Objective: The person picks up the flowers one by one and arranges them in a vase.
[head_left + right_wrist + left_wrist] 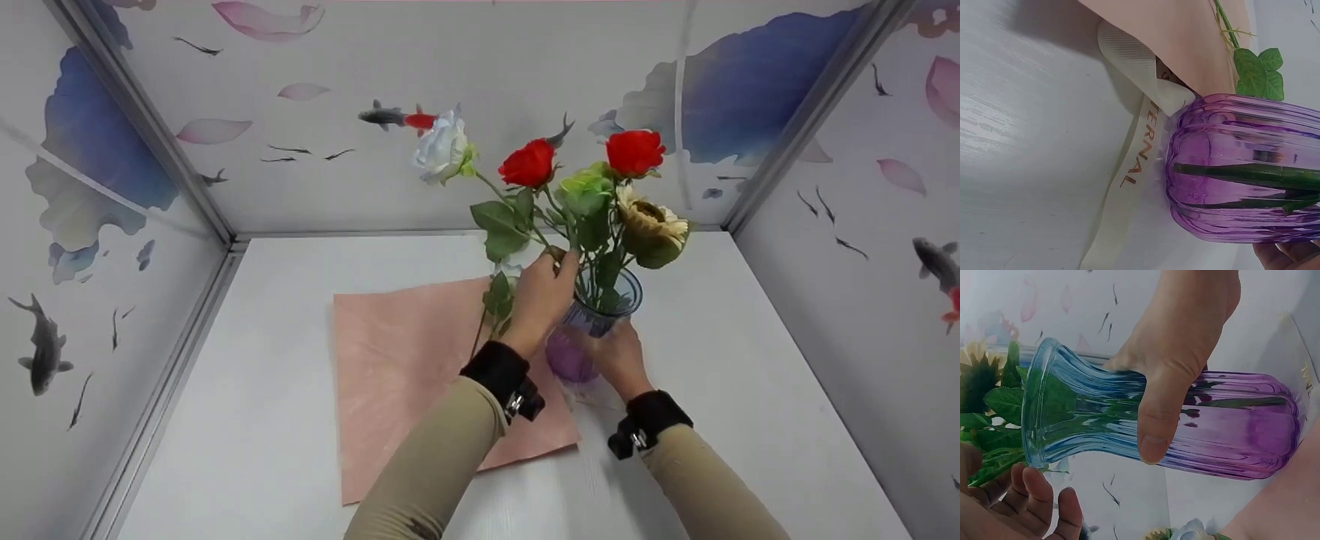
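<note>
Sleeves, tan, enter from 6 o'clock in the head view, each wrist wearing a black strap.

Tabletop (750,360) white, walled on three sides by panels printed with fish and petals.

Pink paper sheet (405,367) lies flat on the tabletop, centre-left; its right edge runs under the vase area.

Vase (596,322): ribbed glass, blue at the flared mouth, purple at the bulb. Stands at the sheet's 3 o'clock edge, just right of frame centre. Wrist views show green stems inside the glass.

Flowers in the vase, fanned toward 12 o'clock: white rose (442,152) at 11, red rose (529,163) at 12, second red rose (634,152) at 1, beige sunflower (654,225) lowest, at 2 o'clock of the mouth. One more stem with leaves (495,300) hangs outside the vase at its 9 o'clock, over the sheet.

Cream ribbon (1129,169) with gold lettering lies on the tabletop, touching the vase base and tucked under the sheet's edge.

Left hand (541,300): at the vase's 10 o'clock, fingers closed round flower stems just above the rim.

Right hand (615,352): wrapped round the vase body from 5 o'clock; the left wrist view shows its thumb (1154,422) pressed across the ribs mid-body.
</note>
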Demonstrator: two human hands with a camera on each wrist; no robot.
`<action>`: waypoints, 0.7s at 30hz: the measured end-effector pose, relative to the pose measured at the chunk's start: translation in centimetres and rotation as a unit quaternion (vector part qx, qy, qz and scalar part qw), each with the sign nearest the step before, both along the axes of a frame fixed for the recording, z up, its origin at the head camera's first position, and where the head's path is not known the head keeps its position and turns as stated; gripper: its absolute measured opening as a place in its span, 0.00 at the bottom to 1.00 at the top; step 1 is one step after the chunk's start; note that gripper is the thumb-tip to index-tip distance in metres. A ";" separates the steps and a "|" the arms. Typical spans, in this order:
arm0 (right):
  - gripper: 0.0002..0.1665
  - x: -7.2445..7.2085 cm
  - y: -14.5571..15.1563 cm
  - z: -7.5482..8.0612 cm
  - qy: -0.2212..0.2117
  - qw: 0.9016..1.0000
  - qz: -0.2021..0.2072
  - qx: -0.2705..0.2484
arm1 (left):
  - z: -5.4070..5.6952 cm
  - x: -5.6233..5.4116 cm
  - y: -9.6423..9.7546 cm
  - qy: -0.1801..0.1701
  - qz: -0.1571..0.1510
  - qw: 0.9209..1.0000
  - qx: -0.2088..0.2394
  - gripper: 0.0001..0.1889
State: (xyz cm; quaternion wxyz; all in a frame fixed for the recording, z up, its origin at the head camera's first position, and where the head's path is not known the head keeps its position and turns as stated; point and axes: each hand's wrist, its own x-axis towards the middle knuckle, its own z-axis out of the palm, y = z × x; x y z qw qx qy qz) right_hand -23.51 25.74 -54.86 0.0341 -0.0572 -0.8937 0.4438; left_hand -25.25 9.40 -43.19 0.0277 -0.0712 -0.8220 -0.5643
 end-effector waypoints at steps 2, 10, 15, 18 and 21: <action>0.57 0.0 0.0 0.0 0.007 1.000 -0.001 0.000 | -0.1 0.0 -0.2 0.008 0.003 1.000 0.001 0.19; 0.58 0.1 0.0 0.0 0.004 1.000 -0.003 -0.003 | 0.3 0.0 -0.8 0.033 0.020 0.999 -0.025 0.18; 0.57 0.1 -0.1 0.0 -0.003 1.000 -0.001 -0.005 | 0.6 0.1 -1.4 0.044 0.039 0.998 0.017 0.20; 0.57 0.1 -0.1 0.0 0.001 1.000 -0.003 -0.007 | 0.9 0.1 -1.6 0.057 0.048 0.996 0.057 0.21; 0.59 0.1 0.0 0.0 0.004 1.000 -0.005 -0.008 | 1.0 -0.1 -1.7 0.077 0.040 0.992 0.087 0.22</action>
